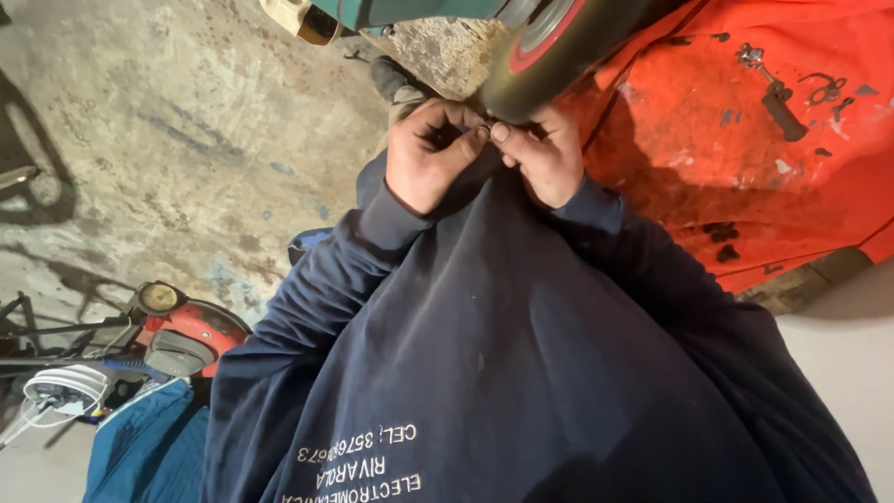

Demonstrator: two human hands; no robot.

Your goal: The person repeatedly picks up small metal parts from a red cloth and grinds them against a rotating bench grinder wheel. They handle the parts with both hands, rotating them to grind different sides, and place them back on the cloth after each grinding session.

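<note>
Dark, tiny part (486, 125) pinched between both hands.

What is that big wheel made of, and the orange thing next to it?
The wheel looks like dark rubber, dull and scuffed, with a red band and a grey centre that may be metal. The orange body looks like painted metal: the paint is chipped and stained. Both hands, left hand and right hand, pinch something tiny at the wheel's edge.

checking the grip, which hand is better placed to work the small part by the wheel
Probably the left hand: its fingertips pinch the small part at the wheel, the right hand only braces it.
</note>
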